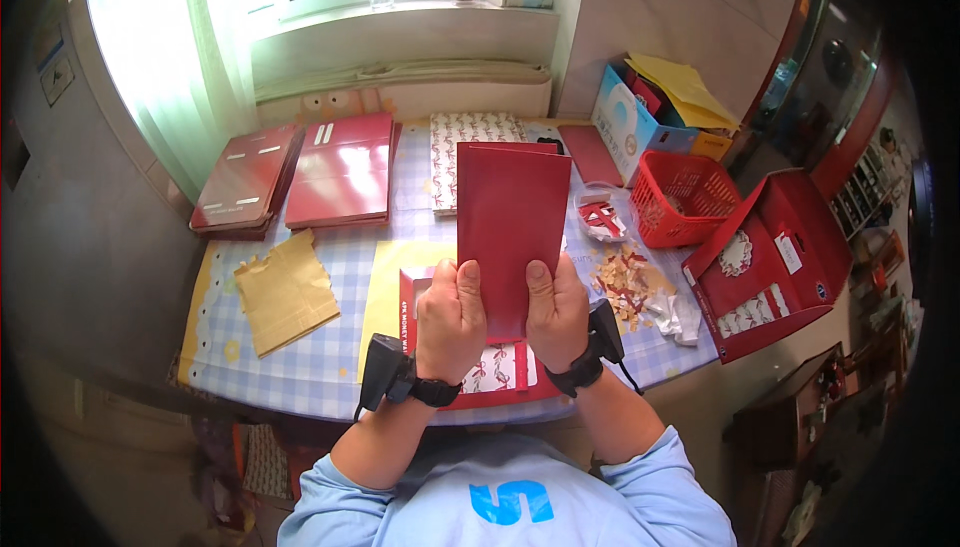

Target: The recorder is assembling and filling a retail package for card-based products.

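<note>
A dark red folded card sleeve (513, 217) is held upright over the table's near edge. My left hand (450, 325) grips its lower left side, with the thumb lying on the front face. Gripping the lower right side in the same way is my right hand (558, 319). At the top, a second layer shows behind the front sheet. Below the hands lies a flat red package (409, 309) with a patterned white area, partly on a yellow sheet (377, 292). My fingers behind the sleeve are hidden.
Red flat stacks (340, 172) and a patterned stack (470, 132) stand at the back. Torn brown paper (287, 292) lies left. On the right are a small tub (604, 215), paper scraps (630, 282), a red basket (690, 197), a blue box (625, 127) and an open red box (765, 267).
</note>
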Demonstrator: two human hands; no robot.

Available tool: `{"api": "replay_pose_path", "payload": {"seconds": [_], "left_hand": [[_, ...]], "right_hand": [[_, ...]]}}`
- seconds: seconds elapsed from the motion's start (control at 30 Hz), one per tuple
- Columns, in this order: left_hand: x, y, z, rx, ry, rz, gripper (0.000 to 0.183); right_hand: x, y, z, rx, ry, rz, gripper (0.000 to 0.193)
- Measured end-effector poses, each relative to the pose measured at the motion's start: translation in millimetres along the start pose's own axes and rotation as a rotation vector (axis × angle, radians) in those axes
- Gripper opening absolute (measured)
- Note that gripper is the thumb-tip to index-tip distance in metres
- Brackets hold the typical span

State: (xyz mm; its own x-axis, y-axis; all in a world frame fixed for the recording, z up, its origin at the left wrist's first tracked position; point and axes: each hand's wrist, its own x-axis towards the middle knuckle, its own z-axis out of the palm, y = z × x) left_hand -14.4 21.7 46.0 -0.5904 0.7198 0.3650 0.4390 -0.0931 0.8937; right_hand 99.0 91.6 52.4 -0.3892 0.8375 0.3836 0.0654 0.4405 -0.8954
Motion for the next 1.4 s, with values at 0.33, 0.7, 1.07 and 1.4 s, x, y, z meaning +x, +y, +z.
{"api": "replay_pose_path", "payload": {"seconds": [0.33,0.7,1.07,1.4], "left_hand": [[11.8,-8.4,-26.8,-1.097,-0.623,-0.203,0.075],[4.6,13.2,-17.4,-0.608,-0.388,-0.362,0.112],[8.2,11.2,-12.7,-0.785,-0.642,-0.457,0.119],[5.3,-1.1,1.8,-0.612,-0.576,-0.287,0.118]], "right_hand": [[0.7,7.6,-18.0,0.822,-0.461,0.299,0.043],[3.9,-18.2,-41.4,-0.483,-0.504,0.086,0.046],[24.4,-7.1,-49.6,0.464,-0.474,0.269,0.037],[18.6,-2.7,-34.4,0.582,-0.446,0.274,0.04]]}}
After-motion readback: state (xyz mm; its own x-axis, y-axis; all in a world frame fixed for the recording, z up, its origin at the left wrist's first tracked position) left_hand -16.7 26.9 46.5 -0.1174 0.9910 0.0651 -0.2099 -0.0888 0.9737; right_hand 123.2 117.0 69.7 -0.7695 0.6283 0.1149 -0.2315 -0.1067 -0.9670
